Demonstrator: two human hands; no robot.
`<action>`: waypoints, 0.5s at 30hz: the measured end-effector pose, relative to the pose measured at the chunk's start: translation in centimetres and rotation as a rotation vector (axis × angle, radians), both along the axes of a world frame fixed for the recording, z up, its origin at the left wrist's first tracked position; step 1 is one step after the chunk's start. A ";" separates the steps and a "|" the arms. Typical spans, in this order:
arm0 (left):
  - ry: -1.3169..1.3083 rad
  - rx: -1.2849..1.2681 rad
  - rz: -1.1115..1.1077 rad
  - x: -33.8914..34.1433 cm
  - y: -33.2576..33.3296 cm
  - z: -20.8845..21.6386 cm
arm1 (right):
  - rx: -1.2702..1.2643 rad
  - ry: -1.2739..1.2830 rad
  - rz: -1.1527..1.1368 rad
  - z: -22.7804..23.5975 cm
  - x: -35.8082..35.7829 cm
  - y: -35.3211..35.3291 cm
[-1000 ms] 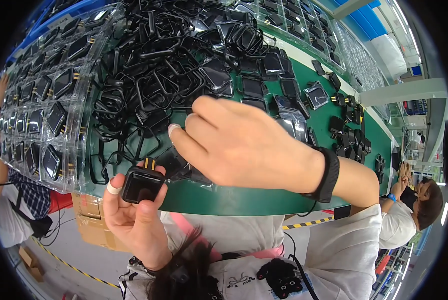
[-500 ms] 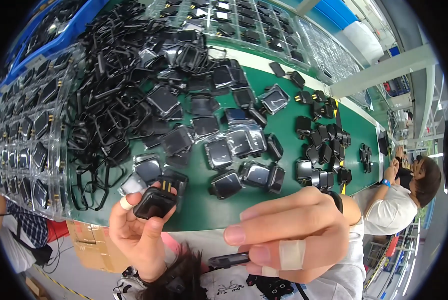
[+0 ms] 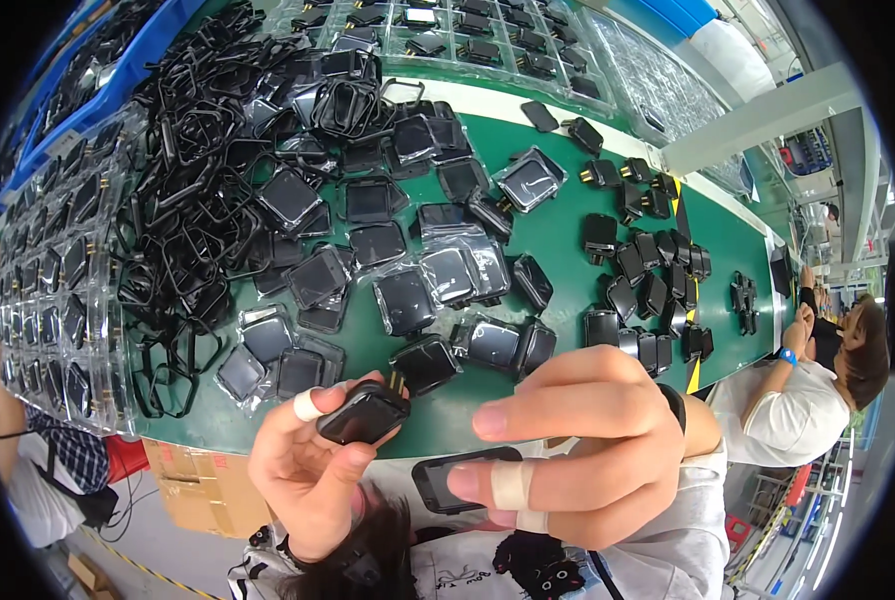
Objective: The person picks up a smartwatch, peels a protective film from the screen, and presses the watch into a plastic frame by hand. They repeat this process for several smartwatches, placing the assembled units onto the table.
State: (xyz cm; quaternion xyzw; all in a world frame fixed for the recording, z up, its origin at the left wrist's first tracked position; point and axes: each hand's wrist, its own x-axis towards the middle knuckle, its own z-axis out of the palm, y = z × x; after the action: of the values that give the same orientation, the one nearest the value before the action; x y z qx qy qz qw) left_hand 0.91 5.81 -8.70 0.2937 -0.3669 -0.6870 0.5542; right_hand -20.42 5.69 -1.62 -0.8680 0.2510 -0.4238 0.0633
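My left hand [image 3: 303, 490] pinches a glossy black square watch-like case [image 3: 361, 415] between thumb and fingers, its small gold contacts pointing up and away. Tape is wrapped round one of its fingers. In my right hand [image 3: 593, 430], also taped, is a thin black rectangular cover with a grey face [image 3: 430, 484], gripped at its right end. The two pieces are apart, close to my body at the table's near edge. Just beyond the left hand lies another black case [image 3: 426, 363] on the green table, beside film-wrapped screens [image 3: 405, 302].
Black frames [image 3: 203, 140] lie heaped at the left. Clear trays [image 3: 53, 285] of cases stand at the far left and back, near a blue bin [image 3: 98, 85]. More black cases [image 3: 653, 290] are grouped at right. A co-worker [image 3: 798, 380] sits beyond them.
My left hand has shifted right with the case, which has turned a little. The cover in my right hand has tilted from nearly edge-on to show its flat face.
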 end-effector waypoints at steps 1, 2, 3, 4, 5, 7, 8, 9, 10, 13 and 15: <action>-0.003 0.004 -0.018 -0.1 0.0 -0.1 | 0.002 -0.003 -0.002 -0.1 -0.1 0.0; -0.005 0.005 -0.021 -0.2 0.0 -0.1 | 0.007 0.007 0.002 -0.1 -0.1 0.1; 0.004 -0.006 -0.029 -0.3 0.0 -0.2 | 0.011 0.017 0.006 -0.2 -0.2 0.1; 0.012 -0.016 -0.034 -0.3 0.0 -0.3 | 0.017 0.027 0.013 -0.3 -0.2 0.2; 0.020 -0.027 -0.039 -0.3 0.0 -0.3 | 0.020 0.025 0.012 -0.4 -0.2 0.2; 0.024 -0.026 -0.039 -0.5 0.1 -0.4 | 0.032 0.029 0.008 -0.6 -0.3 0.3; 0.029 -0.027 -0.039 -0.5 0.1 -0.4 | 0.038 0.031 0.007 -0.6 -0.3 0.3; 0.034 -0.028 -0.038 -0.6 0.1 -0.4 | 0.041 0.029 0.008 -0.6 -0.3 0.3; 0.032 -0.026 -0.035 -0.6 0.1 -0.3 | 0.066 0.027 0.010 -0.4 -0.4 0.3; -0.065 0.012 -0.097 -0.6 0.1 0.0 | 0.121 0.024 0.014 -0.3 -0.4 0.4; -0.043 0.011 -0.129 -1.0 0.0 0.0 | 0.402 -0.155 -0.057 -0.8 0.1 0.4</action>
State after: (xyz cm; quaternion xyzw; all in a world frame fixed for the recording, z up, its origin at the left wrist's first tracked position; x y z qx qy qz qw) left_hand -0.06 5.84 -8.69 0.2872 -0.3932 -0.7167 0.4992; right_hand -20.31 6.13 -2.43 -0.7954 0.3493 -0.4322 0.2420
